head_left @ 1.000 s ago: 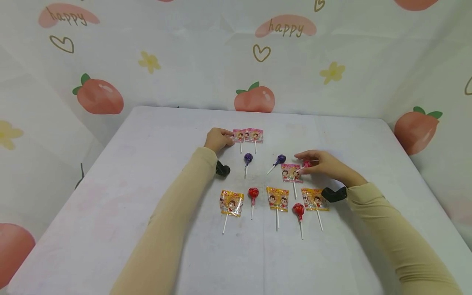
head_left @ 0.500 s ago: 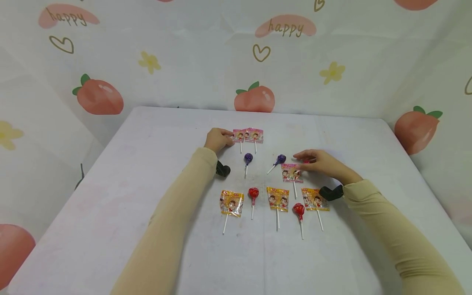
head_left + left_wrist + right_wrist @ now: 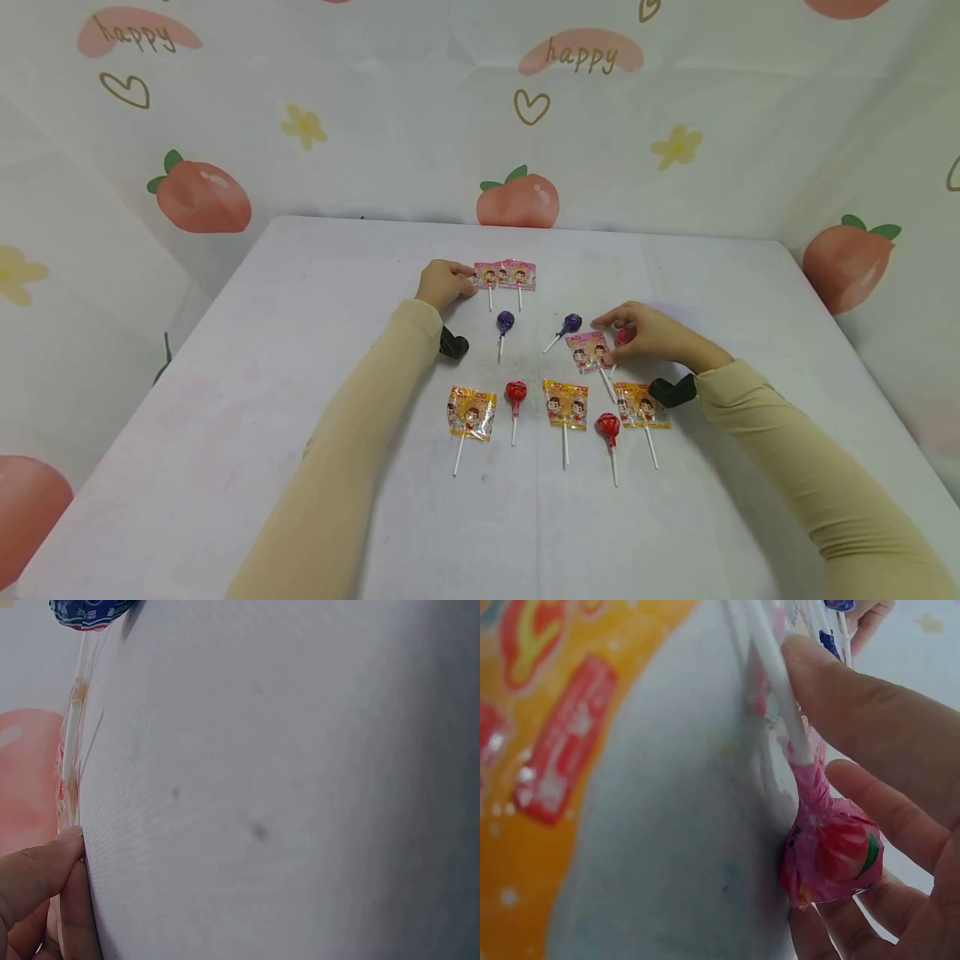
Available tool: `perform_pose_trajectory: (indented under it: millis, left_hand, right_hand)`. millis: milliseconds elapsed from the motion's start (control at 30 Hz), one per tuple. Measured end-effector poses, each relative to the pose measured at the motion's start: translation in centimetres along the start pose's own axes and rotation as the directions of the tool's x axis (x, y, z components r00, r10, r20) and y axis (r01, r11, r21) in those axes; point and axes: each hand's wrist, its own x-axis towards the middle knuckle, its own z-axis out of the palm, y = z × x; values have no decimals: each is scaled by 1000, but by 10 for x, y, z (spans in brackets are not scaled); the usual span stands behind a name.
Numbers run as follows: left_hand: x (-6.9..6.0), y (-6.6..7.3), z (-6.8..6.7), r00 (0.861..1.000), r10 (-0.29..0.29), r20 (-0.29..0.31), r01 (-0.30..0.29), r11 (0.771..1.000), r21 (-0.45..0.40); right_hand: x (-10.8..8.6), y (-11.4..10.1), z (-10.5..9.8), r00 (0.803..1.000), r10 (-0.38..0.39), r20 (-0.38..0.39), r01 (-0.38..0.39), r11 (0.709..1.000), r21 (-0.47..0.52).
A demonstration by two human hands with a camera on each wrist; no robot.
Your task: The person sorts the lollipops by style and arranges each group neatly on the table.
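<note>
At the back, the left hand (image 3: 445, 284) pinches the left edge of a pink square-wrapped lollipop (image 3: 485, 276), which overlaps another pink packet (image 3: 517, 275). The left wrist view shows the thumb and a finger (image 3: 52, 881) at that wrapper's edge. The right hand (image 3: 660, 337) has its fingers curled round a pink round lollipop (image 3: 624, 335); the right wrist view shows this lollipop (image 3: 832, 851) with its stick passing by the thumb. The thumb tip is at the right edge of a pink flat packet (image 3: 588, 352), whose stick slants down to the right.
Two purple round lollipops (image 3: 506, 321) (image 3: 572, 323) lie between the hands. Nearer the front are orange square-wrapped lollipops (image 3: 471, 412) (image 3: 566, 405) (image 3: 641, 405) and two red round ones (image 3: 516, 392) (image 3: 608, 426). The white table (image 3: 285, 333) meets a printed cloth backdrop.
The right hand has shifted slightly left and away from the viewer. The pink flat packet near it has turned and moved a little left, its stick now more slanted. The left hand stays put.
</note>
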Motion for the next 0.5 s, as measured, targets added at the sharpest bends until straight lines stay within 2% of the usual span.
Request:
perform_pose_trajectory:
  millis: [267, 500]
  left_hand:
    - [-1, -1, 1, 1000, 6, -9, -6, 1000, 15]
    - [0, 0, 2, 1000, -13, -11, 13, 1000, 0]
  right_hand:
    - [0, -4, 0, 999, -22, 40, 22, 1000, -21]
    - [1, -3, 1, 999, -34, 30, 35, 999, -38]
